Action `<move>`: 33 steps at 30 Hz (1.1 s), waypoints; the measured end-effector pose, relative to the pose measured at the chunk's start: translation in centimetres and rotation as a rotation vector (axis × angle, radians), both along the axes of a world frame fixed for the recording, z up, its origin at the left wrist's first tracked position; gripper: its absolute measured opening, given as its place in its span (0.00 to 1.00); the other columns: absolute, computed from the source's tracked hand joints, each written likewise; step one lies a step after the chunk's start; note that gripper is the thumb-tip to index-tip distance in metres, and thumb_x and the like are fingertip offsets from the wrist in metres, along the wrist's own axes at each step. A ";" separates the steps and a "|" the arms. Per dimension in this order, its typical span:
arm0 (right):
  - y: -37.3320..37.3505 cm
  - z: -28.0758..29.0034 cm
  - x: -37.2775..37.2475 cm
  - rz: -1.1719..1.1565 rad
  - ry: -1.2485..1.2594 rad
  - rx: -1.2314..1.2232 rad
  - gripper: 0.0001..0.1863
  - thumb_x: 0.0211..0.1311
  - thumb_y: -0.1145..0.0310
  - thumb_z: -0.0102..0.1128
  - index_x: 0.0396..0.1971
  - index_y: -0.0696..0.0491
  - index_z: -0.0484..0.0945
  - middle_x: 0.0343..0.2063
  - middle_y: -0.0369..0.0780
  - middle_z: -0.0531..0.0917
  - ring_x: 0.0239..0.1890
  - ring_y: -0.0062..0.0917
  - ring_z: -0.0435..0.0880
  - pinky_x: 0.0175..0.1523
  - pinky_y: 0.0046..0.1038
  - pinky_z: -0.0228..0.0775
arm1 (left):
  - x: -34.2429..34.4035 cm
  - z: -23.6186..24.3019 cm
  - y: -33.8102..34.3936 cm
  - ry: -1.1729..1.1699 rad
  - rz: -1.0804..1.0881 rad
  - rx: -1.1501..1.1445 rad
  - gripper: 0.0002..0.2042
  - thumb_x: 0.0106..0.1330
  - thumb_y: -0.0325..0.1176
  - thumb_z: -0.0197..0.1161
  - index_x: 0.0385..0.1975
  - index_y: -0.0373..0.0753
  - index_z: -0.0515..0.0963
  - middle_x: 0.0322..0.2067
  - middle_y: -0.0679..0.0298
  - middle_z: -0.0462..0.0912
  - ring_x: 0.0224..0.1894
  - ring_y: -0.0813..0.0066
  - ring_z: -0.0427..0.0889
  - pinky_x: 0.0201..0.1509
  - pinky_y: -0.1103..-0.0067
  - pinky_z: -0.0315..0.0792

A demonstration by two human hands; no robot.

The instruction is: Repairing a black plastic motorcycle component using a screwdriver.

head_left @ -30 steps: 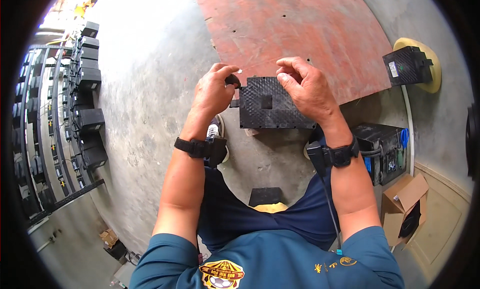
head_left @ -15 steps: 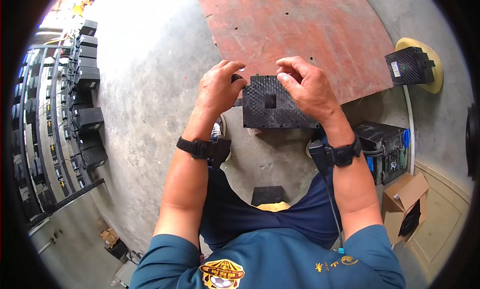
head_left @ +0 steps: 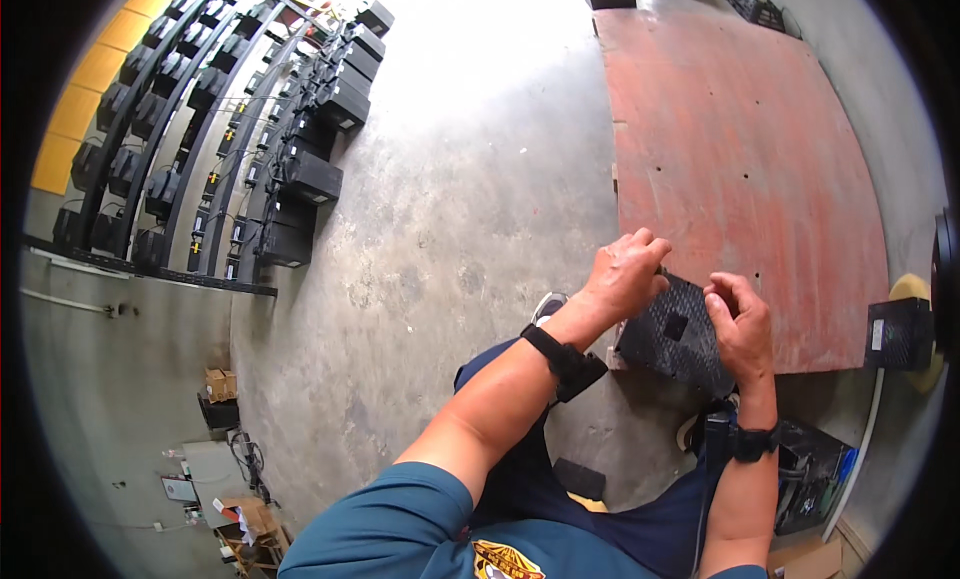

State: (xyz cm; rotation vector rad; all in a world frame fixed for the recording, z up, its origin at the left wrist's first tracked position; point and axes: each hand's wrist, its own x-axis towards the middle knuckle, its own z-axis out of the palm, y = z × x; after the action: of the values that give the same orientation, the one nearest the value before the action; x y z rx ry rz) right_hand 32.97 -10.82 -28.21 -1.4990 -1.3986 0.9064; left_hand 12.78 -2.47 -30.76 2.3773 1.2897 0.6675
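A flat black box with a textured top and a small square opening sits between my knees, at the near edge of a reddish board. At its upper left corner is my left hand, fingers bent and pinched together; whatever lies between the fingertips is too small to make out. My right hand is at the box's right side, its fingers curled toward the thumb. I cannot see clearly what, if anything, it holds. A black strap with a small module is on each wrist.
The reddish board spreads ahead on the right. A rack of black units stands at the left. Another black box rests on something yellow at the far right. A black tool case is beside my right forearm. Cartons lie at lower left.
The view has swung to the left, so the board, box and hands appear farther right and lower. More of the rack shows. Both hands stay close to the black box with fingers bent.
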 end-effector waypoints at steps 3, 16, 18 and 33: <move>0.1 0.0 -0.1 -0.008 0.020 -0.029 0.12 0.66 0.75 0.61 0.48 0.61 0.79 0.34 0.41 0.85 0.37 0.22 0.84 0.46 0.25 0.76 | 0.1 1.1 0.2 0.070 0.089 -0.086 0.16 0.55 0.43 0.74 0.37 0.39 0.82 0.38 0.56 0.82 0.43 0.53 0.83 0.45 0.63 0.77; 0.4 -0.1 -0.8 0.027 0.004 -0.021 0.12 0.63 0.75 0.63 0.46 0.60 0.81 0.34 0.44 0.86 0.36 0.26 0.86 0.44 0.27 0.78 | -0.1 0.4 0.0 0.054 0.034 -0.176 0.19 0.57 0.45 0.73 0.43 0.40 0.81 0.44 0.55 0.81 0.47 0.50 0.82 0.48 0.62 0.76; 0.2 0.2 -0.6 0.013 -0.010 -0.028 0.12 0.63 0.75 0.63 0.46 0.59 0.81 0.34 0.45 0.87 0.37 0.28 0.87 0.44 0.27 0.78 | 0.2 0.7 0.2 0.066 0.059 -0.179 0.20 0.57 0.46 0.73 0.43 0.40 0.81 0.43 0.55 0.82 0.46 0.49 0.83 0.48 0.62 0.76; -0.6 -2.5 -1.4 0.296 -0.431 -0.113 0.17 0.63 0.59 0.62 0.46 0.54 0.78 0.41 0.47 0.84 0.47 0.45 0.83 0.52 0.43 0.76 | 0.0 2.2 0.1 0.112 -0.004 -0.234 0.17 0.58 0.38 0.70 0.47 0.42 0.81 0.46 0.57 0.83 0.46 0.54 0.84 0.48 0.64 0.77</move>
State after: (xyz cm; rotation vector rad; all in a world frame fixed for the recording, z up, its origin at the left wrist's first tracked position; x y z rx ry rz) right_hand 31.54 -11.45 -30.69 -1.6665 -1.9493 0.8823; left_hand 12.74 -2.40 -28.59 2.2519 1.3282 0.3630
